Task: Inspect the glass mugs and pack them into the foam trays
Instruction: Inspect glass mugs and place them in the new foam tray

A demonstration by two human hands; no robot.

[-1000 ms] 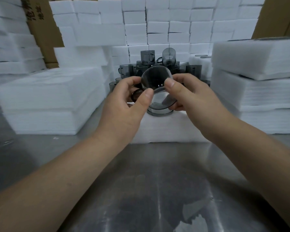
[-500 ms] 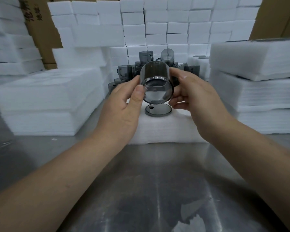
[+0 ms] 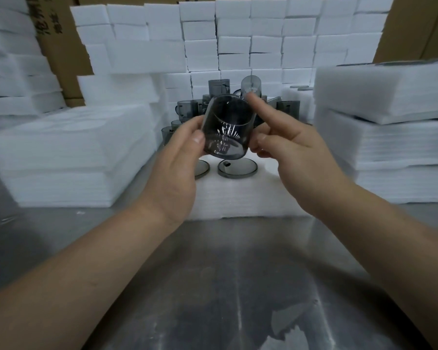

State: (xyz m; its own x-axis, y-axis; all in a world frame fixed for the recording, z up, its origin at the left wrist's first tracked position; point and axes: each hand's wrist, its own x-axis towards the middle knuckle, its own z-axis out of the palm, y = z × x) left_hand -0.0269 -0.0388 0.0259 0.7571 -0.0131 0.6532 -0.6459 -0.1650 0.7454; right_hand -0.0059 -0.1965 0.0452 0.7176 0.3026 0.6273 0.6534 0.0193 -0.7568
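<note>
While the mug (image 3: 225,130) is hanging tilted, both hands are holding it.
Nine o'clock, left hand (image 3: 177,168) is wrapping it; three o'clock, right hand (image 3: 293,150) is pinching it.

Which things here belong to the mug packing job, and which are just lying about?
Job: held mug, with left hand and right hand on it; foam tray with two seated mugs; waiting mugs behind; foam tray stacks.
Lying about: cardboard boxes; white scraps on the metal table.
</note>
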